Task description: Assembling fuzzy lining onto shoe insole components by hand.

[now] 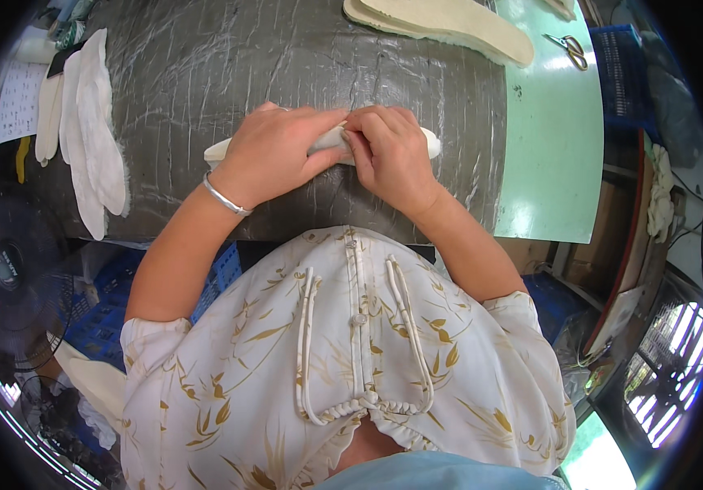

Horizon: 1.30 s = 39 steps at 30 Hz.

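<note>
A white insole (328, 140) lies crosswise in front of me, with its ends showing past both my hands. My left hand (276, 153), a silver bangle on its wrist, is closed over the insole's left part, fingers on the far side and thumb on the near side. My right hand (394, 153) pinches the insole right of its middle, thumb against bent fingers. The two hands almost meet, and their fingers hide much of the insole. Its edges look curled up between them.
Cream insoles with fleecy edges (441, 26) lie at the far right of the dark, plastic-covered table (171, 98). Scissors (570, 51) rest on the green mat (547, 155). Fleecy white insoles (90, 131) are stacked at left, above a black fan (10, 265). Blue crates (110, 302) sit below.
</note>
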Each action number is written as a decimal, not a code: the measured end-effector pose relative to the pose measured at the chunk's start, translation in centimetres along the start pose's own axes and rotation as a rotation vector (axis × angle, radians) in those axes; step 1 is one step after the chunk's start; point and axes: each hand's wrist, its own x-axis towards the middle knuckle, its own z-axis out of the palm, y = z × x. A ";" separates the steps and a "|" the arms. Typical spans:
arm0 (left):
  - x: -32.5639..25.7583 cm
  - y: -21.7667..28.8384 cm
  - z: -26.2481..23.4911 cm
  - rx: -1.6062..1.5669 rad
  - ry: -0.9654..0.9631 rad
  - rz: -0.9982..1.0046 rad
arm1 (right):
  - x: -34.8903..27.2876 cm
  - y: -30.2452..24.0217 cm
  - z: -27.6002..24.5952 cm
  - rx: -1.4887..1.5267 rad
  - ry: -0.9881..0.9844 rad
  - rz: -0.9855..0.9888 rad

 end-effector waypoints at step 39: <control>-0.4 0.6 0.7 0.175 -0.009 0.110 | -2.0 0.4 -1.6 0.100 0.053 0.109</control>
